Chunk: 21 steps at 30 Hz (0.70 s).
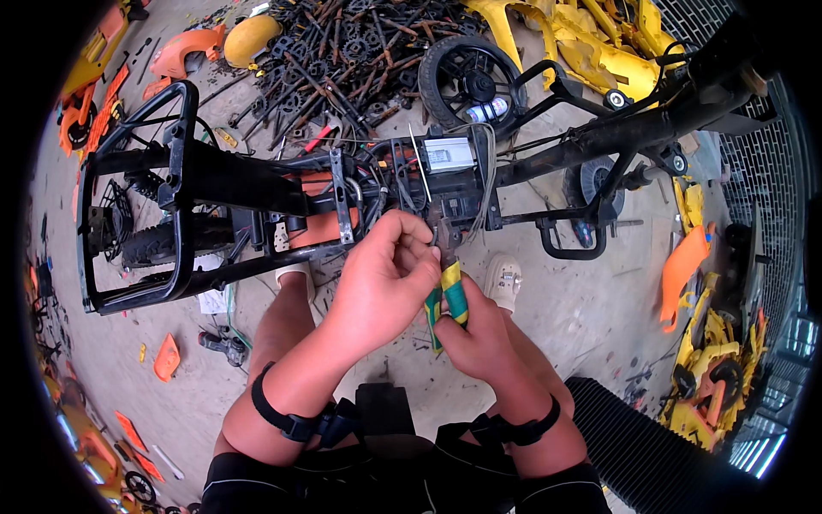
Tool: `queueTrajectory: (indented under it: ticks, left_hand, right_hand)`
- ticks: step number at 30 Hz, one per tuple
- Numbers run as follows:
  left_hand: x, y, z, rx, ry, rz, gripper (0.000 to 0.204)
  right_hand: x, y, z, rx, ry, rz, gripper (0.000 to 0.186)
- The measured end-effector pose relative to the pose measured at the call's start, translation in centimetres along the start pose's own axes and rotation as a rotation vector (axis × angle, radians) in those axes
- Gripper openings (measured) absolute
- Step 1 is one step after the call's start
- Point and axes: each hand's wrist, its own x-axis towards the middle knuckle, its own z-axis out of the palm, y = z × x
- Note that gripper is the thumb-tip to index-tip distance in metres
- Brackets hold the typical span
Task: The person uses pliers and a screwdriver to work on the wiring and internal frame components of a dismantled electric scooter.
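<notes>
My right hand is closed round the green-and-yellow handles of a pair of pliers, jaws pointing away from me. Close to those jaws, my left hand has its thumb and fingers pinched together. Whatever lies in that pinch is too small to make out. Both hands are at the near side of a black vehicle frame, below its open middle bay. Cables and a silver box fill the bay. A thin, pale rod slants up just beyond my fingers.
Behind the frame are a heap of rusty metal parts and a wheel. Yellow panels lie at the far right. A cordless drill is on the floor at left, and a black ridged mat at near right.
</notes>
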Motion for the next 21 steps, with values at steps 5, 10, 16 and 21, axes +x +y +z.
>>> queueTrajectory:
  ticks: [5,10,16,21]
  left_hand:
    - [-0.2,0.6,0.6,0.177,0.015,0.013,0.007]
    - [0.0,0.8,0.9,0.084,0.003,0.032,0.009]
    - [0.3,0.4,-1.3,-0.031,-0.018,0.045,0.010]
    - [0.1,0.9,-0.4,-0.068,-0.087,0.018,0.013]
  right_hand:
    - [-0.1,-0.3,-0.4,-0.122,0.089,0.030,0.049]
    - [-0.4,0.1,-1.3,-0.120,0.106,0.006,0.045]
    - [0.5,0.1,-6.1,0.445,0.438,0.070,0.054]
    - [-0.1,-0.1,-5.5,0.556,0.251,0.081,0.059]
